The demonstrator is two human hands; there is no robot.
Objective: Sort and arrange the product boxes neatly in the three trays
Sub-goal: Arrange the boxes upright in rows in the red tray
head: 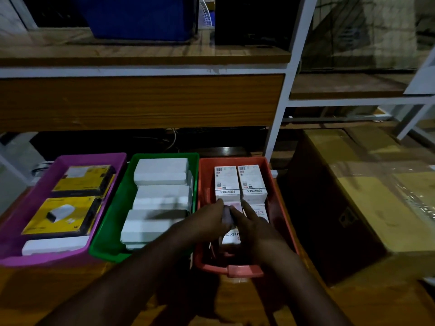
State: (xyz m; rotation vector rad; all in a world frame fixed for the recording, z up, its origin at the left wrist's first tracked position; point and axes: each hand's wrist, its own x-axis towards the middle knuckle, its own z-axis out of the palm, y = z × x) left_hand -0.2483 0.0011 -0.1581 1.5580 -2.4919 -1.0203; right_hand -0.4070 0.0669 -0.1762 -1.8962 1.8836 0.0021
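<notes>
Three trays stand side by side on a wooden table. The purple tray (30,203) on the left holds two yellow-and-black boxes (62,215) and a white box at its near end. Stacked plain white boxes (161,171) fill the green tray (110,222) in the middle. In the red tray (281,208) on the right, two white printed boxes (240,181) sit at the far end. Both my hands are inside the red tray over a white box (230,237) near its front. My left hand (207,223) and my right hand (253,225) press on it from either side, fingers extended. Their fingertips nearly meet.
A large taped cardboard carton (367,198) stands close to the right of the red tray. Behind the trays rises a white metal rack with wooden shelves (141,100); a blue bin (141,17) and a black box sit on top. Bare wooden tabletop (70,290) lies in front.
</notes>
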